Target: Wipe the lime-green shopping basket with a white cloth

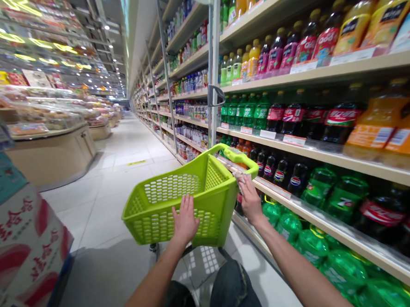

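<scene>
A lime-green plastic shopping cart [153,221] with perforated walls stands in front of me, and no goods show inside it. My left hand [186,222] lies against the near side wall, its fingers stretched out and pointing up to the rim. At the cart's rear corner, just below the green handle [238,156], is my right hand [250,200]. Its fingers press a pale crumpled cloth or tissue [240,177] against the corner. Part of that cloth is hidden by the fingers.
Drink shelves [311,75] run close along the right, with green soda bottles [340,265] at the bottom. Stacked cartons [23,248] stand at left. A display counter [55,155] lies beyond them, beside the tiled aisle [128,144].
</scene>
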Demonstrator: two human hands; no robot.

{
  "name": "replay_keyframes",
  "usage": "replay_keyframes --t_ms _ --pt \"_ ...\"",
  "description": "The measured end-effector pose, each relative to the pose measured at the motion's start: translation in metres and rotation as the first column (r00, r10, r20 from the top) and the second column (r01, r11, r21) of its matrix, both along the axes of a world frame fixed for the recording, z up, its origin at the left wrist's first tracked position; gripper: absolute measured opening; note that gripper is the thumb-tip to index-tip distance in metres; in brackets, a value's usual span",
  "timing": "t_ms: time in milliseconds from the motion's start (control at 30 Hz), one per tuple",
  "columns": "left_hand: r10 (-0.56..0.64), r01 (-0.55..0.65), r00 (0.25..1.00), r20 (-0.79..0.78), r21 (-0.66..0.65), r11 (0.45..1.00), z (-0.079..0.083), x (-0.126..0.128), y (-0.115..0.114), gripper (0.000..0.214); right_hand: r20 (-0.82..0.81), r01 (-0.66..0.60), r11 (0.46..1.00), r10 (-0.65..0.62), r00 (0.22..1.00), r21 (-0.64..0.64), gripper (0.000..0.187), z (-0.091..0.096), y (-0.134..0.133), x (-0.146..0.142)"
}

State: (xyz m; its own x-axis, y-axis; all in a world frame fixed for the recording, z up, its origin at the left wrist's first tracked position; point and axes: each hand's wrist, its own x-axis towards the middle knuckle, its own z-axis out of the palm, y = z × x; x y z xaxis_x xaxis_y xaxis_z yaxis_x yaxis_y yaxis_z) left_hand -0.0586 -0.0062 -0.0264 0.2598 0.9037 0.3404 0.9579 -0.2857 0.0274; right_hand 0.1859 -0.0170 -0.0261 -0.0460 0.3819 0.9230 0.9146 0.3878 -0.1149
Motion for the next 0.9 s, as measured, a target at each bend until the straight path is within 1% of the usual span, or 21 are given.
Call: replay_keyframes --t_ms 33,133,167,200,233,267,367,400,433,467,500,567,633,667,700,767,833,867,900 --pt "-0.003 0.003 1.0 0.0 0.001 1.0 -0.001 0.0 0.0 0.069 0.019 -0.008 1.0 0.009 1.0 -0.016 0.049 -0.007 0.0 -0.003" --pt "-0.038 0.039 0.999 -0.008 0.022 0.999 -0.001 -0.002 -0.001 0.068 0.107 -0.082 0.988 0.096 0.99 -0.129 0.05 -0.048 -0.011 -0.013" --pt "-0.047 0.047 0.999 -0.007 0.028 0.998 -0.001 -0.003 -0.002 0.068 0.129 -0.109 0.98 0.131 0.983 -0.167 0.051 -0.058 -0.016 -0.015" --pt "-0.048 0.048 0.999 -0.001 0.031 0.998 -0.001 -0.004 -0.003 0.067 0.141 -0.127 0.974 0.155 0.978 -0.19 0.051 -0.063 -0.02 -0.016" --pt "-0.045 0.045 0.999 0.008 0.032 0.998 -0.001 -0.005 -0.004 0.067 0.14 -0.133 0.972 0.162 0.977 -0.194 0.051 -0.061 -0.023 -0.015" --pt "-0.04 0.039 0.999 0.017 0.034 0.999 -0.001 -0.007 -0.004 0.066 0.124 -0.126 0.976 0.15 0.981 -0.179 0.05 -0.052 -0.023 -0.014" --pt "-0.02 0.018 0.999 0.036 0.04 0.999 -0.004 -0.008 -0.006 0.065 0.031 -0.053 0.994 0.056 0.998 -0.092 0.045 -0.006 -0.01 -0.011" --pt "-0.017 0.015 0.999 0.037 0.041 0.999 -0.004 -0.008 -0.007 0.066 0.021 -0.031 0.996 0.033 0.999 -0.081 0.044 0.007 -0.004 -0.014" --pt "-0.016 0.014 0.999 0.037 0.04 0.999 -0.005 -0.007 -0.007 0.066 0.029 -0.017 0.996 0.02 0.999 -0.086 0.043 0.016 0.003 -0.02" --pt "-0.015 0.013 0.999 0.035 0.037 0.999 -0.006 -0.007 -0.007 0.067 0.059 -0.018 0.994 0.024 0.998 -0.107 0.042 0.02 0.008 -0.029" --pt "-0.015 0.014 0.999 0.034 0.034 0.999 -0.007 -0.006 -0.008 0.067 0.108 -0.034 0.99 0.05 0.993 -0.14 0.042 0.019 0.011 -0.04" --pt "-0.027 0.026 0.999 0.029 0.034 0.999 -0.007 -0.007 -0.007 0.066 0.223 -0.09 0.969 0.142 0.965 -0.228 0.041 0.009 0.015 -0.063" --pt "-0.03 0.029 0.999 0.032 0.045 0.999 -0.007 -0.01 -0.007 0.065 0.29 -0.121 0.95 0.207 0.934 -0.287 0.041 0.002 0.015 -0.075" --pt "-0.014 0.012 0.999 0.042 0.048 0.999 -0.007 -0.013 -0.006 0.065 0.295 -0.114 0.951 0.202 0.934 -0.289 0.042 0.003 0.014 -0.074" --pt "0.013 -0.016 0.998 0.056 0.049 0.999 -0.007 -0.017 -0.005 0.064 0.281 -0.09 0.957 0.17 0.944 -0.276 0.043 0.007 0.015 -0.069" --pt "0.066 -0.07 0.995 0.081 0.045 0.997 -0.008 -0.024 -0.004 0.064 0.213 -0.009 0.973 0.059 0.975 -0.231 0.044 0.024 0.017 -0.05" --pt "0.083 -0.086 0.992 0.091 0.036 0.996 -0.009 -0.028 -0.002 0.064 0.143 0.06 0.977 -0.031 0.989 -0.207 0.044 0.039 0.021 -0.035" --pt "0.079 -0.083 0.993 0.09 0.034 0.996 -0.009 -0.029 -0.002 0.064 0.126 0.072 0.975 -0.046 0.991 -0.209 0.045 0.044 0.023 -0.033" --pt "0.078 -0.081 0.993 0.089 0.03 0.996 -0.01 -0.029 -0.002 0.064 0.128 0.063 0.974 -0.035 0.991 -0.218 0.046 0.044 0.026 -0.036"
